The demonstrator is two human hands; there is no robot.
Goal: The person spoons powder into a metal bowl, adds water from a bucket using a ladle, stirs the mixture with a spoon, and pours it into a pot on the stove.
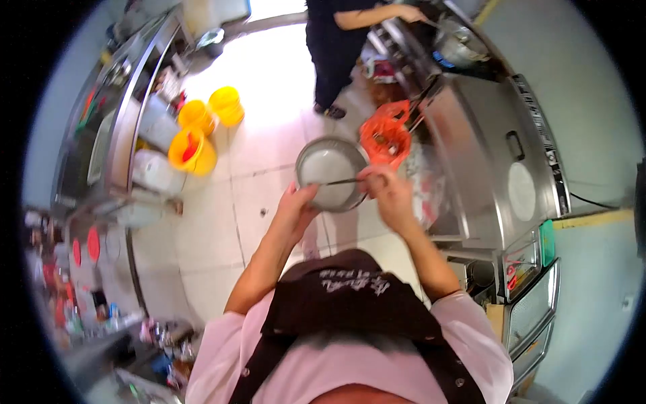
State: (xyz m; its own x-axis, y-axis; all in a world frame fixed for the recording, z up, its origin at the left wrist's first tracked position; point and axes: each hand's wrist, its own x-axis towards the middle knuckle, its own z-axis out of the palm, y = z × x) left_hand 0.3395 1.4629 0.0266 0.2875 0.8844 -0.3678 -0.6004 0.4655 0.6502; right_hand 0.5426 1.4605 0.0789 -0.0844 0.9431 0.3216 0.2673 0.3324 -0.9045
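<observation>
A round metal bowl (323,158) is held out in front of my dark apron, above the tiled floor. My left hand (299,207) grips its near left rim, thumb over the edge. At the right rim, my right hand (381,185) is closed on a thin dark stick-like utensil (344,181) that reaches across the bowl. Its far end lies close to my left thumb. The bowl's inside looks pale grey; I cannot tell whether it holds anything. Whether the right fingers also press on the rim cannot be made out.
Yellow buckets (193,151) stand on the left by a steel counter (128,128). An orange bag-lined bin (387,131) is just beyond the bowl, beside a steel cabinet (478,155). Another person (330,54) works at the stove with a pot (461,47). Trays (531,306) sit right.
</observation>
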